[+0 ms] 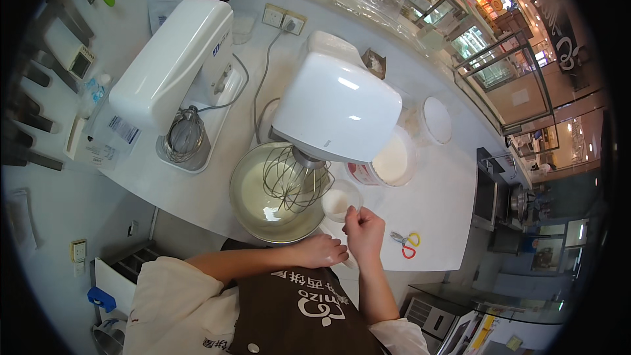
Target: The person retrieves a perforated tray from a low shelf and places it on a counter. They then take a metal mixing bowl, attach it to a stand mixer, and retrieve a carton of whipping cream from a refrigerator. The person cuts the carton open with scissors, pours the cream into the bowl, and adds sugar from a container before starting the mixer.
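Observation:
My right hand (366, 234) grips the rim of a small clear plastic cup (359, 197) with white granules (337, 202) in it. The cup is beside a stand mixer's wire whisk (276, 177), at the right rim of a metal mixing bowl (237, 209). Pale, creamy liquid (254, 192) lies in the bowl, and the whisk hangs over it from the white mixer head (335, 103). Just below the bowl's near rim is my left hand (320, 251), its fingers curled. Whether it holds anything is hidden.
A second white stand mixer (172, 59) with a whisk (185, 135) stands at the left. Right of the bowl are a tub of white powder (392, 160), a lidded tub (438, 121) and scissors (406, 244). A power cable (266, 69) runs to the wall socket (292, 24). Knives hang on the left wall.

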Action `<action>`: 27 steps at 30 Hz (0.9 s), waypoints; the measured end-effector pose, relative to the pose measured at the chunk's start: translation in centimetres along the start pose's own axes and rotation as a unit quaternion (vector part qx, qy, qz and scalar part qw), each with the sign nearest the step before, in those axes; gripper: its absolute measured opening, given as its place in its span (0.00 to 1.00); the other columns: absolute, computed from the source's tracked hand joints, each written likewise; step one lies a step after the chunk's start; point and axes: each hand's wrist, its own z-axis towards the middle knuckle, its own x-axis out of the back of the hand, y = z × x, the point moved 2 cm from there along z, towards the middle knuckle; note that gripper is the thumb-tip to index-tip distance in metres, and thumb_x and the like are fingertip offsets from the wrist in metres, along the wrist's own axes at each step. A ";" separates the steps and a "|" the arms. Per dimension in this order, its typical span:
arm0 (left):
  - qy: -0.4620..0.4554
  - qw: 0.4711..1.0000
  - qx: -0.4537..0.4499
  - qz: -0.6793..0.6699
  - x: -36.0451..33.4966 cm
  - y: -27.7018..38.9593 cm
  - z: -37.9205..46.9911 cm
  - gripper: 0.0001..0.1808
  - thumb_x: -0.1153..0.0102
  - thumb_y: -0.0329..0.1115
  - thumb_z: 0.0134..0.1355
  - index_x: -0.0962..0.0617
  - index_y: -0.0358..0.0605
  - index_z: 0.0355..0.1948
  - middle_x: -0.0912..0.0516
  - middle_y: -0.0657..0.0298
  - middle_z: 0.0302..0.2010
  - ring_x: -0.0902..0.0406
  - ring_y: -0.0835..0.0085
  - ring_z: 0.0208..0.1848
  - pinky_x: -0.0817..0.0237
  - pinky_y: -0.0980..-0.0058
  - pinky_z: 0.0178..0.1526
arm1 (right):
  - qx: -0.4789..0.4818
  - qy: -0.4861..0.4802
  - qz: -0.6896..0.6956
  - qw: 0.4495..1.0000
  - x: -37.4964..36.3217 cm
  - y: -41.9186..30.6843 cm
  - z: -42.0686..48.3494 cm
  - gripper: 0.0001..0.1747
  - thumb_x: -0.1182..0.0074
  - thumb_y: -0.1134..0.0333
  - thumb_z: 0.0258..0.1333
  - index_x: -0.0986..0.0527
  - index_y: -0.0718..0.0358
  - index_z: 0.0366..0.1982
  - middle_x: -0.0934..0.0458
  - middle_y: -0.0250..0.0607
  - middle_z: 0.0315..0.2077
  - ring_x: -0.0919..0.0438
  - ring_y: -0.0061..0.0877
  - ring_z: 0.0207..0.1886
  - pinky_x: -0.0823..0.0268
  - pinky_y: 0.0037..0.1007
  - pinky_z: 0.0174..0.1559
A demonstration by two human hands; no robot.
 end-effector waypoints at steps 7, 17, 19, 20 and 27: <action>-0.051 0.996 0.015 0.076 1.1 0.7 0.6 0.13 0.45 0.37 0.60 0.19 0.50 0.46 0.20 0.70 0.37 0.18 0.74 0.39 0.27 0.72 0.36 | -0.089 -0.084 0.281 0.952 5.4 3.5 4.1 0.21 0.42 0.62 0.70 0.25 0.60 0.20 0.25 0.32 0.15 0.29 0.18 0.17 0.36 0.24 0.25; 0.000 0.998 0.031 0.061 0.3 1.2 3.2 0.18 0.37 0.38 0.60 0.17 0.52 0.52 0.15 0.73 0.46 0.17 0.77 0.42 0.27 0.75 0.39 | 0.034 -0.003 -0.184 0.982 11.0 10.0 19.8 0.22 0.39 0.54 0.66 0.23 0.65 0.25 0.19 0.43 0.20 0.20 0.39 0.27 0.28 0.38 0.35; 0.023 0.998 0.043 0.050 0.2 1.1 3.9 0.17 0.35 0.39 0.60 0.16 0.52 0.51 0.14 0.73 0.46 0.17 0.77 0.41 0.27 0.75 0.38 | 0.017 -0.017 -0.251 0.968 11.1 11.0 21.0 0.20 0.35 0.53 0.61 0.21 0.65 0.35 0.16 0.47 0.35 0.18 0.44 0.41 0.28 0.42 0.43; 0.029 0.997 0.060 0.045 0.1 1.1 4.3 0.17 0.35 0.38 0.60 0.16 0.51 0.51 0.14 0.72 0.45 0.17 0.75 0.40 0.27 0.74 0.38 | 0.023 0.017 -0.263 0.964 11.3 11.6 21.6 0.22 0.35 0.52 0.61 0.21 0.66 0.41 0.16 0.48 0.40 0.18 0.41 0.45 0.28 0.40 0.45; 0.132 0.980 0.144 0.037 1.7 0.9 8.6 0.16 0.30 0.34 0.56 0.15 0.51 0.47 0.12 0.68 0.41 0.17 0.69 0.32 0.25 0.71 0.33 | -0.147 -0.121 0.178 0.965 10.7 24.5 23.9 0.50 0.29 0.50 0.56 0.40 0.59 0.73 0.28 0.43 0.65 0.31 0.39 0.67 0.36 0.40 0.65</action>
